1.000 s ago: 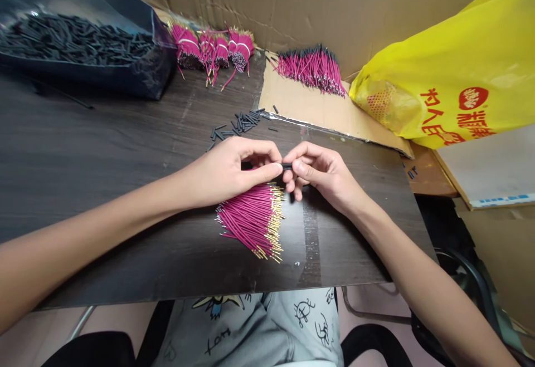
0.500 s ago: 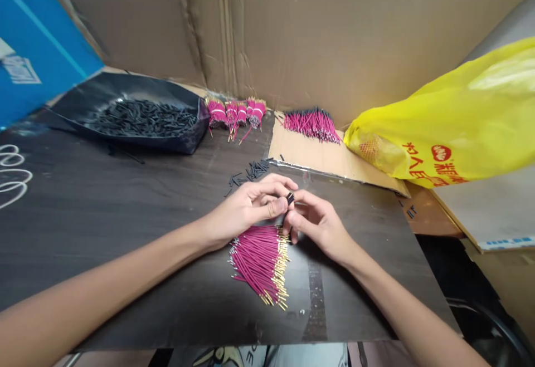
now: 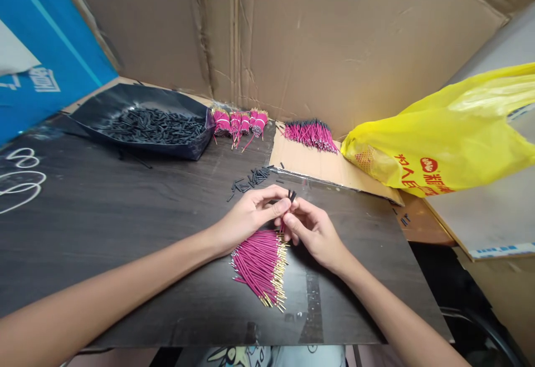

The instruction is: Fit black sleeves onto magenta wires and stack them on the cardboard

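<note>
My left hand (image 3: 257, 209) pinches a few short black tubes (image 3: 291, 195) between thumb and fingertips; their ends stick up above the thumb. Right beside it, my right hand (image 3: 316, 231) has its fingers curled, with thumb and fingertips around pink wires (image 3: 282, 225) that meet the tubes from below. My fingers hide most of those wires, so how far they sit inside the tubes cannot be made out. Just under both hands lies a fanned pile of pink wires with gold tips (image 3: 259, 264). Beyond the left hand, loose black tubes (image 3: 253, 180) are scattered on the table.
A dark open bag full of black tubes (image 3: 152, 126) stands back left, near bundled pink wires (image 3: 240, 123). Black-ended pink wires (image 3: 310, 135) lie on a cardboard sheet (image 3: 334, 169). A yellow plastic bag (image 3: 443, 133) is at right; a white coiled cord (image 3: 23, 183) at far left.
The black tubes between my fingertips now stand more upright and spread apart, and pink wire shows below them. My hands stay close together; the view has shifted slightly.
</note>
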`<state>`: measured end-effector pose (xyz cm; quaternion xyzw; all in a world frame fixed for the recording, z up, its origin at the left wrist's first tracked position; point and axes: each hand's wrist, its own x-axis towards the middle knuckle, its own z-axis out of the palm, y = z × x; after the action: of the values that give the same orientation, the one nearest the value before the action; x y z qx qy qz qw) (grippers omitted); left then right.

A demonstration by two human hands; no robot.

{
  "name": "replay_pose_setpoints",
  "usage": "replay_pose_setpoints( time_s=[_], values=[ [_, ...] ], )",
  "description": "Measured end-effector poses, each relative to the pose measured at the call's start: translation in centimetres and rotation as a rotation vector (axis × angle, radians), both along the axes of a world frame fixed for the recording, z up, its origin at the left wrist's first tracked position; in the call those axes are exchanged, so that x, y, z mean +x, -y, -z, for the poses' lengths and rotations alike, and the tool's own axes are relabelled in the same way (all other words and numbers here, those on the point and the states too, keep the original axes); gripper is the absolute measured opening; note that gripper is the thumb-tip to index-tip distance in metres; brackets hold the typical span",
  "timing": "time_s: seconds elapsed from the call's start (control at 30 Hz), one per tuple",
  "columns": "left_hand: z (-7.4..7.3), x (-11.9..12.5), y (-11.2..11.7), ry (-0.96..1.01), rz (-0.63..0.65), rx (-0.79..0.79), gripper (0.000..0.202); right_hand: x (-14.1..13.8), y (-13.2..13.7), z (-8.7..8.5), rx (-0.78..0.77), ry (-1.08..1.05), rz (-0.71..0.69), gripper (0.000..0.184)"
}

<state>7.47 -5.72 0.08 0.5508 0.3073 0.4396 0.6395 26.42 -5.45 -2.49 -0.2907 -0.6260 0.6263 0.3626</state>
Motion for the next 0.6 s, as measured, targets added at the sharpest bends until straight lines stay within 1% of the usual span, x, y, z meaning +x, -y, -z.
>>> replay_pose_setpoints(
  time_s=[0.17,0.2,0.27,0.33,0.4,0.47,0.5,0.6],
  values=[
    [0.0,-0.7,-0.6,-0.234,-0.116,0.266,0.026,0.4,-0.1,-0.8,-0.016,0.045,0.021,0.026],
    [0.0,-0.7,-0.7,-0.254,-0.135,0.285,0.024,0.5,-0.2,-0.9,-0.014,0.062,0.029,0.027],
    [0.0,-0.8,-0.7,-0.273,-0.165,0.250,0.024,0.7,-0.3,-1.1,-0.010,0.101,0.040,0.028],
    [0.0,-0.7,-0.6,-0.271,-0.195,0.188,0.033,0.8,-0.3,-1.2,-0.008,0.143,0.046,0.030],
    [-0.1,-0.7,-0.5,-0.269,-0.234,0.174,0.046,0.8,-0.3,-1.4,-0.010,0.174,0.054,0.031],
    [-0.2,-0.7,-0.5,-0.270,-0.280,0.217,0.052,0.7,-0.3,-1.5,-0.013,0.192,0.065,0.033],
    [-0.3,-0.7,-0.5,-0.285,-0.304,0.249,0.051,0.8,-0.4,-1.6,-0.013,0.194,0.079,0.034],
    [-0.3,-1.0,-0.6,-0.428,-0.383,0.389,0.035,1.4,-0.7,-1.6,0.013,0.195,0.165,0.036]
  ],
)
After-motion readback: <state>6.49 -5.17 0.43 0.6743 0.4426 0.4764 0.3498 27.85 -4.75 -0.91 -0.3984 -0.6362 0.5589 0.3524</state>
